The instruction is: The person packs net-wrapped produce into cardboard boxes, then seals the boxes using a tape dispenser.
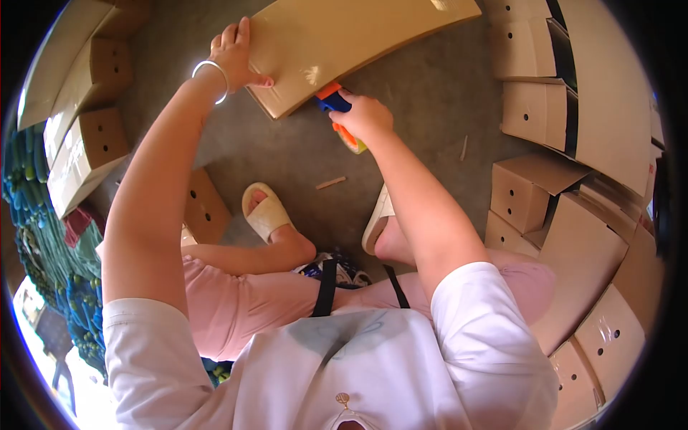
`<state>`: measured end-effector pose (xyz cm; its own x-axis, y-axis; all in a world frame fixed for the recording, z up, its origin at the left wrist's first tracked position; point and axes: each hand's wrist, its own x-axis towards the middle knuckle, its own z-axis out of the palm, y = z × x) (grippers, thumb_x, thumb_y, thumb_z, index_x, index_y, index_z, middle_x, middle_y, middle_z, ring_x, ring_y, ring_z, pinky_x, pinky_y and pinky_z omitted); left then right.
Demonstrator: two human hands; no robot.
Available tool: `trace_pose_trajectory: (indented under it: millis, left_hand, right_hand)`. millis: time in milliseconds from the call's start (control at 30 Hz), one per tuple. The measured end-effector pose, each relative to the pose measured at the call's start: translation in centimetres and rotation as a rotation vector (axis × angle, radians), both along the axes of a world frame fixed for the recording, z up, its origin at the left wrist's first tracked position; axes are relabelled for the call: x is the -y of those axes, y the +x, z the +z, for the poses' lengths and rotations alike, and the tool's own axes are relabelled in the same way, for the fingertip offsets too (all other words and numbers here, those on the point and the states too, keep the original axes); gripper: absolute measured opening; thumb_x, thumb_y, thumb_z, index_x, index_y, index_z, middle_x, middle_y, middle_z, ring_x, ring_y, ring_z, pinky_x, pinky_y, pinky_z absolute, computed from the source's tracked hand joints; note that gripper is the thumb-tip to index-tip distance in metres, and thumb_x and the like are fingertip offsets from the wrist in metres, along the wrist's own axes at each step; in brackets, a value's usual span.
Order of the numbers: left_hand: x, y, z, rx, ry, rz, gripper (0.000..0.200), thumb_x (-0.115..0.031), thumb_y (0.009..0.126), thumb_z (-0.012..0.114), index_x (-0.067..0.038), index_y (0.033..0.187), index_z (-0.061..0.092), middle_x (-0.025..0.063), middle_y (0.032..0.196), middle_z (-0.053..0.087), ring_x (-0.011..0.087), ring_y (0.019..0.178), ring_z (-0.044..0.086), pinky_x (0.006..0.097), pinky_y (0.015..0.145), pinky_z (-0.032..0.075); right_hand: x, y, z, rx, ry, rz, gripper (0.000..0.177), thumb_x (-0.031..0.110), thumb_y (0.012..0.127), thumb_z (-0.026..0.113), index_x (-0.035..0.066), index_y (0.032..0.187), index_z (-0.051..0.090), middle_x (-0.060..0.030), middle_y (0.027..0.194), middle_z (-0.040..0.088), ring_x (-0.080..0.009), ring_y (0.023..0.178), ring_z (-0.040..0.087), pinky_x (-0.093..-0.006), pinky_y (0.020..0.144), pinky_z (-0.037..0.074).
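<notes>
A long brown cardboard box (344, 39) lies at the top of the head view, with shiny clear tape near its close end. My left hand (233, 56) rests on the box's left end, fingers spread and thumb on the near edge. A white bangle circles that wrist. My right hand (367, 117) is wrapped round a tape dispenser (334, 102) with blue and orange parts and a yellowish roll beneath. The dispenser's orange front meets the near edge of the box. The fingers partly hide its handle.
Cardboard boxes with round holes (530, 115) are stacked along the right; more boxes (93, 143) stand at left. Blue and green bundled items (54, 236) pile up at far left. My sandalled feet (269, 211) are on the grey floor (430, 165), near a small scrap (330, 183).
</notes>
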<state>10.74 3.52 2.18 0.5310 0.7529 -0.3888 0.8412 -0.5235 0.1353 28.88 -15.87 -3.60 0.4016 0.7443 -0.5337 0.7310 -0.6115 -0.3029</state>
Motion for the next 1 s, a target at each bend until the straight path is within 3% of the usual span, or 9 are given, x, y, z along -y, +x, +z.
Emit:
trace_pose_trajectory:
  millis: [100,167,300,400,500,667,767,867,1000]
  left_hand:
    - [1.4,-0.1,-0.5,0.055,0.106,-0.011,0.134,-0.041,0.051,0.09,-0.008,0.152,0.008,0.0183,0.15,0.024,0.0437,0.136,0.024,0.0477,0.111,0.031]
    - [3.7,-0.2,-0.1,0.111,0.194,-0.015,0.135,-0.043,0.047,0.09,-0.01,0.152,0.011,0.0187,0.147,0.027,0.0423,0.133,0.029,0.0472,0.11,0.032]
    - [10.8,1.0,3.3,0.033,0.393,-0.102,0.13,-0.049,0.046,0.088,-0.013,0.151,0.019,0.017,0.134,0.04,0.035,0.124,0.04,0.046,0.103,0.036]
    - [13.7,1.8,4.5,0.046,0.258,-0.245,0.114,-0.048,0.057,0.083,-0.016,0.15,0.025,0.0142,0.127,0.046,0.032,0.12,0.044,0.0462,0.099,0.037]
    - [18.7,2.0,3.0,0.195,0.245,-0.426,0.097,-0.043,0.067,0.078,-0.02,0.148,0.03,0.0118,0.133,0.044,0.031,0.124,0.042,0.0508,0.1,0.036]
    - [21.9,0.6,-1.7,0.243,0.397,-0.554,0.078,-0.027,0.077,0.066,-0.028,0.147,0.032,0.0075,0.15,0.03,0.0317,0.136,0.031,0.0625,0.108,0.025]
    - [17.4,-1.1,-1.6,0.141,0.413,-0.58,0.074,-0.019,0.082,0.061,-0.031,0.148,0.031,0.0072,0.154,0.025,0.0326,0.14,0.026,0.0639,0.109,0.022]
    - [12.4,-2.5,-1.5,-0.071,0.356,-0.285,0.077,-0.014,0.084,0.06,-0.037,0.149,0.024,0.0091,0.157,0.016,0.0367,0.143,0.019,0.0588,0.111,0.023]
    - [10.3,-2.3,1.4,-0.08,0.164,-0.056,0.083,-0.023,0.084,0.067,-0.038,0.15,0.018,0.0186,0.156,0.012,0.0412,0.137,0.03,0.0489,0.107,0.037]
  right_hand:
    - [-0.7,1.6,-2.5,-0.262,-0.132,-0.222,0.057,0.048,0.066,0.075,0.023,0.116,0.068,-0.0049,0.105,0.071,-0.0226,0.097,0.067,-0.036,0.082,0.052]
    - [0.0,2.9,-2.8,-0.343,-0.104,-0.016,0.056,0.052,0.069,0.07,0.021,0.115,0.068,-0.0099,0.098,0.071,-0.0259,0.087,0.068,-0.0373,0.077,0.052]
    - [2.9,7.6,3.8,-0.297,-0.325,0.509,0.054,0.052,0.073,0.07,0.024,0.118,0.067,-0.0094,0.102,0.071,-0.0249,0.089,0.067,-0.0368,0.078,0.052]
    - [5.9,13.8,10.9,-0.354,-0.413,0.505,0.058,0.052,0.074,0.072,0.022,0.123,0.065,-0.0096,0.109,0.069,-0.0237,0.097,0.065,-0.0333,0.085,0.049]
    - [8.4,17.9,18.2,-0.427,-0.329,0.227,0.059,0.038,0.079,0.072,0.012,0.13,0.057,-0.0102,0.119,0.063,-0.0192,0.105,0.061,-0.0303,0.092,0.046]
    - [13.6,21.6,24.2,-0.537,0.189,-0.293,0.063,0.023,0.086,0.068,0.003,0.141,0.043,-0.0106,0.135,0.053,-0.015,0.117,0.053,-0.0273,0.101,0.039]
    - [16.4,23.1,22.1,-0.63,0.442,-0.443,0.061,0.023,0.09,0.062,0.006,0.144,0.04,-0.0086,0.13,0.055,-0.0145,0.114,0.055,-0.0289,0.099,0.042]
    - [18.0,24.2,18.6,-0.787,0.514,-0.66,0.059,0.026,0.092,0.059,0.011,0.145,0.039,-0.0046,0.123,0.059,-0.012,0.106,0.057,-0.0291,0.091,0.045]
    - [17.8,25.7,11.4,-0.911,0.651,-0.878,0.053,0.033,0.092,0.058,0.016,0.14,0.045,0.0011,0.11,0.062,-0.01,0.101,0.058,-0.0263,0.082,0.045]
